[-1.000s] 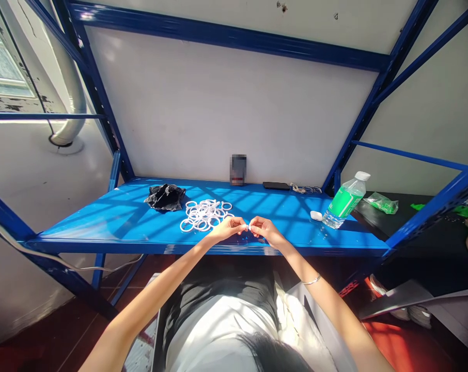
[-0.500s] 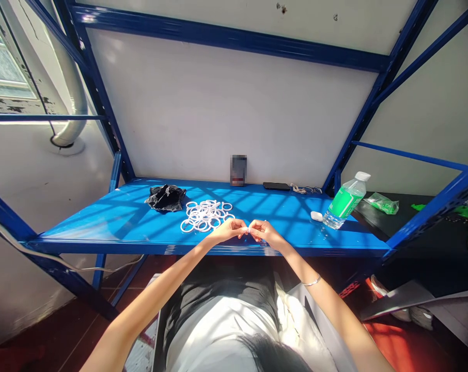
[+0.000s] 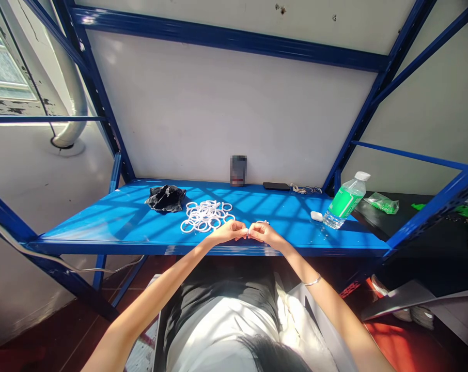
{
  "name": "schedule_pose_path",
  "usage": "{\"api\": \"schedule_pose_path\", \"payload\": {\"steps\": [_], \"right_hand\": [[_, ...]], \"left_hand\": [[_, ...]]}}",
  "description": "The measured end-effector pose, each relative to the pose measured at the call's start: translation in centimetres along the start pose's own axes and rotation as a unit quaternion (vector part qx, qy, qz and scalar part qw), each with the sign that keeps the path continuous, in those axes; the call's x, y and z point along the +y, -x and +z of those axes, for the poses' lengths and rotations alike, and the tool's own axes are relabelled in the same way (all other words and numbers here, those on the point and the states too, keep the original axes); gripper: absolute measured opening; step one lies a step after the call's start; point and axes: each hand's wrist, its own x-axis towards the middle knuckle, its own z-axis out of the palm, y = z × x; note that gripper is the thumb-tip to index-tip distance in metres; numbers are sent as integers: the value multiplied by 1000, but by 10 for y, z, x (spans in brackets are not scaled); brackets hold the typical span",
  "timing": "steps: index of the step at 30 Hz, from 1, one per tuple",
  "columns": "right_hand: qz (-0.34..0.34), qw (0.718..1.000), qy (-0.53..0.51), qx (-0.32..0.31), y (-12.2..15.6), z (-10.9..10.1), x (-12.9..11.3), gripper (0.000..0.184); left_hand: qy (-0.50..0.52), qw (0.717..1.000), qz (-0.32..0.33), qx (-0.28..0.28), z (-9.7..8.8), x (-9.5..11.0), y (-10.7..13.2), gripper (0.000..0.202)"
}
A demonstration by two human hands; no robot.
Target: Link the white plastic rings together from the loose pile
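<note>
My left hand (image 3: 233,230) and my right hand (image 3: 264,232) meet above the front edge of the blue table, both with fingers pinched. Between their fingertips is a small white ring (image 3: 248,232), mostly covered by the fingers. A bit of white (image 3: 263,222) also shows just behind my right fingers; whether it belongs to the same ring I cannot tell. Just left of and beyond my left hand lies a loose pile of white rings (image 3: 207,215), overlapping one another on the tabletop.
A crumpled black plastic bag (image 3: 166,199) lies left of the rings. A water bottle (image 3: 344,202) and a small white case (image 3: 316,216) are at the right. Behind are a blurred dark upright object (image 3: 238,170), a black phone-like slab (image 3: 276,186) and a coiled cable (image 3: 304,189). Blue posts frame the table (image 3: 102,222).
My right fingers have shifted slightly and curled closer, and a bit of white now shows behind them. My left hand is nearly still, and the pile looks the same.
</note>
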Motion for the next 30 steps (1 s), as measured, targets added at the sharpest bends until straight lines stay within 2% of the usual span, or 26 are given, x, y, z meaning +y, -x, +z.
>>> {"api": "schedule_pose_path", "payload": {"steps": [5, 22, 27, 30], "right_hand": [[4, 1000, 4, -14, 0, 0, -2, 34], [-26, 999, 30, -26, -2, -1, 2, 40], [-19, 999, 31, -14, -2, 1, -3, 41], [-5, 1000, 22, 15, 0, 3, -5, 41]], "left_hand": [[-12, 1000, -6, -15, -1, 3, 1, 50], [-10, 1000, -1, -13, 1, 6, 2, 53], [-9, 1000, -2, -3, 1, 6, 1, 56], [9, 1000, -1, 21, 3, 4, 0, 55]]}}
